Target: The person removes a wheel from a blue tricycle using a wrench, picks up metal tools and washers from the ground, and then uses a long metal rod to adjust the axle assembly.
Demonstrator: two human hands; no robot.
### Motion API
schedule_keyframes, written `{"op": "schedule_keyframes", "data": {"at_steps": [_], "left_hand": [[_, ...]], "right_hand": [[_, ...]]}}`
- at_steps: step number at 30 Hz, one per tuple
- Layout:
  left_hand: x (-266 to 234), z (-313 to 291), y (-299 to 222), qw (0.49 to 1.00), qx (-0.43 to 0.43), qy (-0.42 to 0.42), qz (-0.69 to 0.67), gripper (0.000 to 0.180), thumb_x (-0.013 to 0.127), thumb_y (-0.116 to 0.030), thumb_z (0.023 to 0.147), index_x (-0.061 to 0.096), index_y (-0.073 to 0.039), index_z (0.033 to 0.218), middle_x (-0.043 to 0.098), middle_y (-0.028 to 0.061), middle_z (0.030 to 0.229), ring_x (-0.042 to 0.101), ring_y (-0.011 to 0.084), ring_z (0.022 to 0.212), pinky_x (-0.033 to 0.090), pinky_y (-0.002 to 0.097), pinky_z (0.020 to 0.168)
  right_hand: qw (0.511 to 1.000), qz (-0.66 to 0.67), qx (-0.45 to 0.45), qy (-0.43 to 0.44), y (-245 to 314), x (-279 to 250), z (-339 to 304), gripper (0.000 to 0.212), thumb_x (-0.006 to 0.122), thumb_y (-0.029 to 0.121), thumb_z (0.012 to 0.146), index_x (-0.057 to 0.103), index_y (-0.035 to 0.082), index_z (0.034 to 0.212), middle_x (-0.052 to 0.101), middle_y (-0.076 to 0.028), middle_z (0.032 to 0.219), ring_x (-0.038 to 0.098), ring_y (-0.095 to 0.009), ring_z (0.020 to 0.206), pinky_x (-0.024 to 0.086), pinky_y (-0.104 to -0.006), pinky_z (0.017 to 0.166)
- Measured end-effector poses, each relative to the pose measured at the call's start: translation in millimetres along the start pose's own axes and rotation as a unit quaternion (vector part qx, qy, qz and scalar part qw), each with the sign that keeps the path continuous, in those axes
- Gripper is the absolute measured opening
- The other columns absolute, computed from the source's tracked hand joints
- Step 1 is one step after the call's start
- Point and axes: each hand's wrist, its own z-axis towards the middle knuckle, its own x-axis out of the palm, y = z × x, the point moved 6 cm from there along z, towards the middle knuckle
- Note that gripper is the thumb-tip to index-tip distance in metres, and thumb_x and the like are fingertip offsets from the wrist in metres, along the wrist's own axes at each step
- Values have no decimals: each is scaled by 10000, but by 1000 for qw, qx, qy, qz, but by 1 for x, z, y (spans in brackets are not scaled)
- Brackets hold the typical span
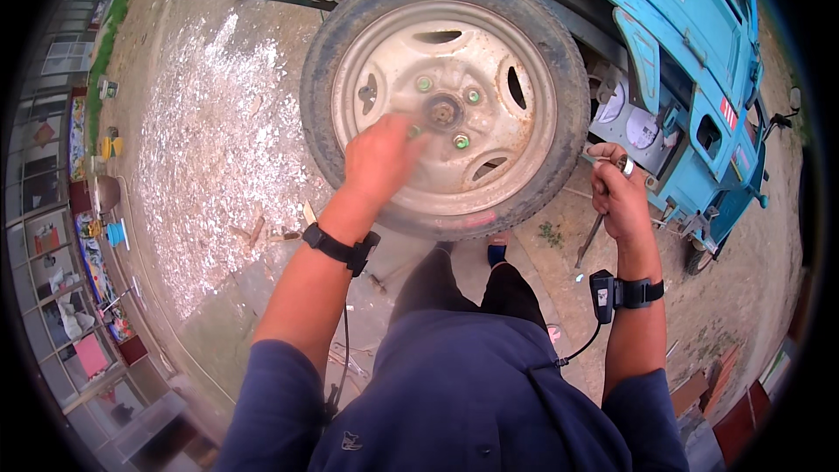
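Observation:
A large wheel (524, 157) stands upright before me on a blue vehicle, its black tyre around a rusty, cream-coloured steel rim. Several green wheel nuts (461, 142) surround the hub (443, 111). My left hand (380, 160) is at the lower left nut, its fingers on or close to it and smeared by motion, so their grip is unclear. To the right of the tyre, my right hand (622, 201) is closed around a metal lug wrench (592, 240). The wrench's round socket end shows above the fist, and its bar slants down to the left.
The blue vehicle body (647, 0) spans the top and right, with a fender bracket (638, 52) close to the tyre. Concrete ground (236, 140) with white flaking patches lies to the left. Bricks (718, 380) lie at the lower right; a windowed building (52, 236) stands far left.

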Motion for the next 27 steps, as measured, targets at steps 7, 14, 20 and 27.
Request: {"op": "schedule_keyframes", "data": {"at_steps": [7,14,20,27], "left_hand": [[-6,2,-12,1000,21,6,10,298,751,-268,834,623,-88,1035,658,101,921,661,316,764,521,431,635],[3,5,2,997,-66,31,39,316,743,-261,843,641,-95,1092,659,92,912,667,305,781,529,416,660],[-6,3,-13,999,6,-11,47,309,748,-285,839,647,-101,1066,662,86,895,666,310,744,535,412,648],[0,7,0,990,-112,73,48,275,732,-221,846,655,-134,1095,651,100,998,669,301,828,539,415,692]], "right_hand": [[1000,-2,5,-4,-3,0,1,214,542,114,917,572,64,1122,463,40,672,323,-28,470,247,-199,407],[1000,1,15,1,-6,4,2,215,540,109,918,573,66,1126,461,42,669,325,-30,471,252,-200,409],[1000,5,20,5,-9,6,3,215,542,110,919,571,68,1128,461,42,671,326,-29,474,253,-200,409],[1000,9,24,5,-9,10,3,204,548,114,917,570,72,1115,457,43,673,325,-30,474,254,-200,409]]}}
